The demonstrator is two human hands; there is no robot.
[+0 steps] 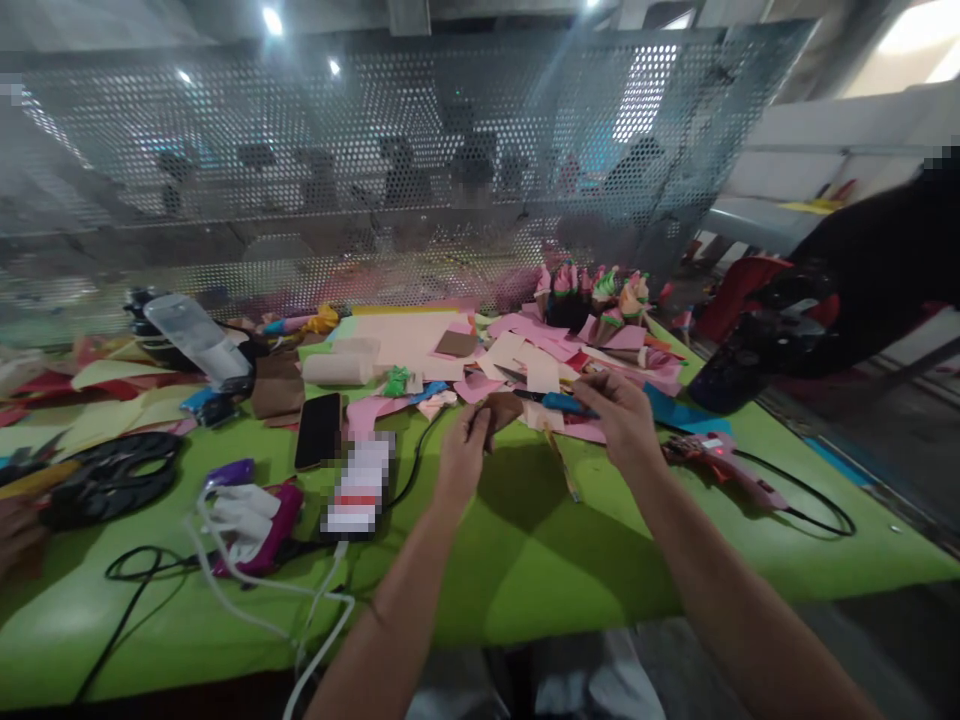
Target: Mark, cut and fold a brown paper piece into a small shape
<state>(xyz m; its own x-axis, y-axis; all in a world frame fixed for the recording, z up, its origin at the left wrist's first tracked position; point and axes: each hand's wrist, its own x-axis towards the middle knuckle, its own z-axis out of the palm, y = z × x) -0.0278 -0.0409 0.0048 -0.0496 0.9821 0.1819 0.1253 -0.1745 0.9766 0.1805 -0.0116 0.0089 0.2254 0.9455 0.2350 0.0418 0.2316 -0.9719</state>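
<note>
My left hand (463, 452) pinches a brown paper piece (504, 407) at its left edge, just above the green table (525, 560). My right hand (622, 415) is curled, fingers closed around blue-handled scissors (559, 402) whose blades point left toward the brown piece. Pink, cream and brown paper scraps (525, 365) lie spread just beyond both hands.
A black phone (319, 430), a purple glue gun with white cable (251, 515), a pink glue gun with black cord (724, 465), a clear bottle (195, 335) and folded paper flowers (592, 290) lie around. A perforated metal screen (375, 170) stands behind. A person in black (862, 290) sits right.
</note>
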